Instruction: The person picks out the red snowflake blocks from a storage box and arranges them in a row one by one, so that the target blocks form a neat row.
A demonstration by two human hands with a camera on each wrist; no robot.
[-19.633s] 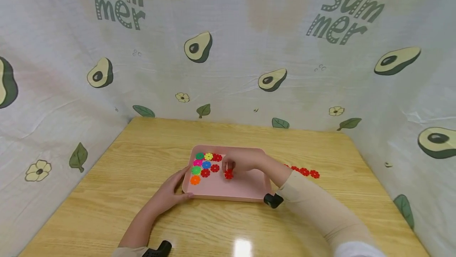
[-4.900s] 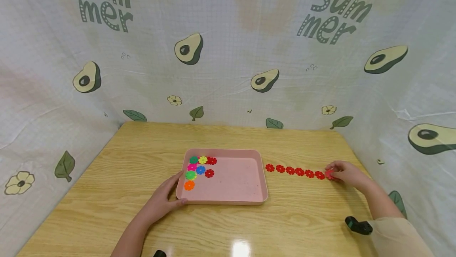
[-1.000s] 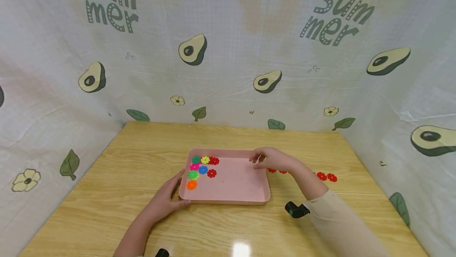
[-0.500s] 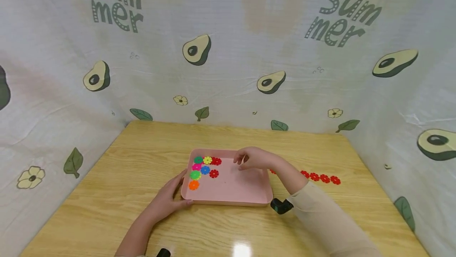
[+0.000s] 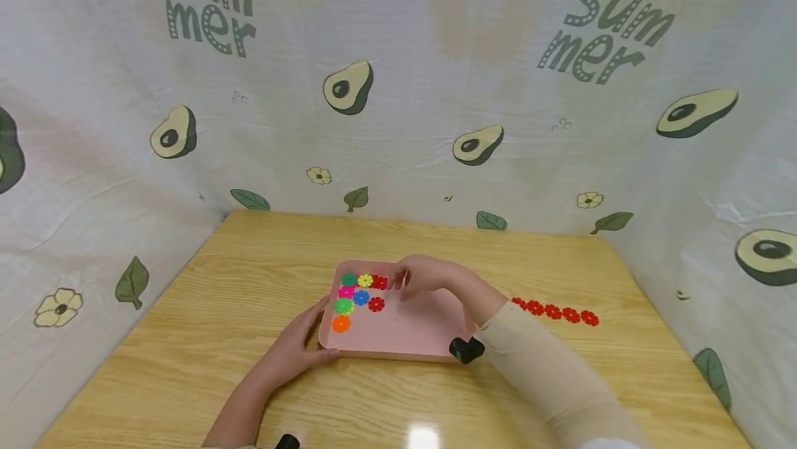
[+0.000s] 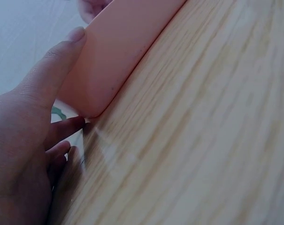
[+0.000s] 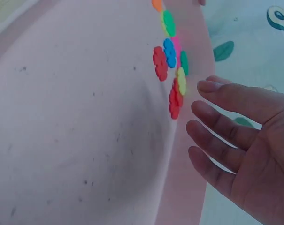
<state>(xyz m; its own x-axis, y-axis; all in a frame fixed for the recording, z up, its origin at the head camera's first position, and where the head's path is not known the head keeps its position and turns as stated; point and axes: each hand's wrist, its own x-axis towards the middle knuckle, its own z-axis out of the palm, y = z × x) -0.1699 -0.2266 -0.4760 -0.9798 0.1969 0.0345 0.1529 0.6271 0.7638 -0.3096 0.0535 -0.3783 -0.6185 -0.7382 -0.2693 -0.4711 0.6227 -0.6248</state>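
Observation:
A pink tray (image 5: 405, 331) lies on the table, with flower-shaped plastic discs gathered at its left end. My left hand (image 5: 295, 352) holds the tray's near-left corner, thumb on the front wall and fingers along the left side. Over the tray's back part hovers my right hand (image 5: 423, 276), its fingers loosely bent. The right wrist view shows nothing between those fingers; they are near two overlapping red discs (image 7: 175, 101). A single red disc (image 5: 376, 304) lies closer to the tray's middle, beside a blue disc (image 5: 361, 297).
Green (image 5: 343, 306), yellow, pink and orange discs (image 5: 341, 324) line the tray's left side. On the wooden table (image 5: 373, 400), right of the tray, a row of red discs (image 5: 553, 311) runs rightward, partly hidden by my right arm. A printed cloth (image 5: 398, 89) hangs behind.
My right hand, earlier setting a red disc at the row's right end, has come back left over the tray. Fewer red discs lie in the tray than at first. My left hand stays put.

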